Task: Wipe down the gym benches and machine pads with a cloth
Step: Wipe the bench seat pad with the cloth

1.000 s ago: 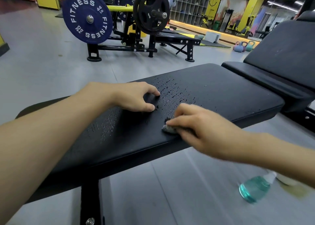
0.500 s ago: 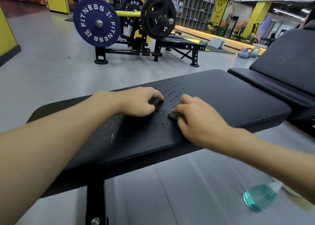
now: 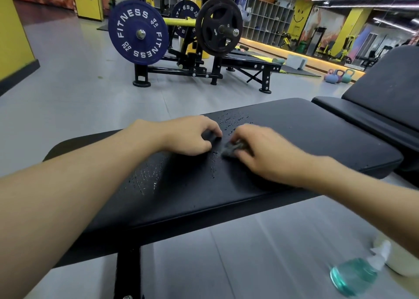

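- The right hand (image 3: 263, 156) grips a bunched grey cloth (image 3: 234, 149) under curled fingers and presses it onto the black bench (image 3: 306, 144). 1 second ago the cloth was at the near edge. Now it sits further in, about mid-width, just beside the left hand.
- The left hand (image 3: 190, 135) lies on the pad where it was, fingers curled and tips down. I cannot tell whether it pinches anything.
- That shift suggests a wiping stroke toward the far edge is under way.
- Droplets (image 3: 234, 118) lie just beyond the cloth, and more show beside the left forearm, so this pad is likely far from done.
- The left hand blocks any sweep leftward.
- A spray bottle (image 3: 353, 276) is on the floor at lower right, well apart.
- A second padded seat (image 3: 362, 117) stands to the right, unwiped as far as I can judge.
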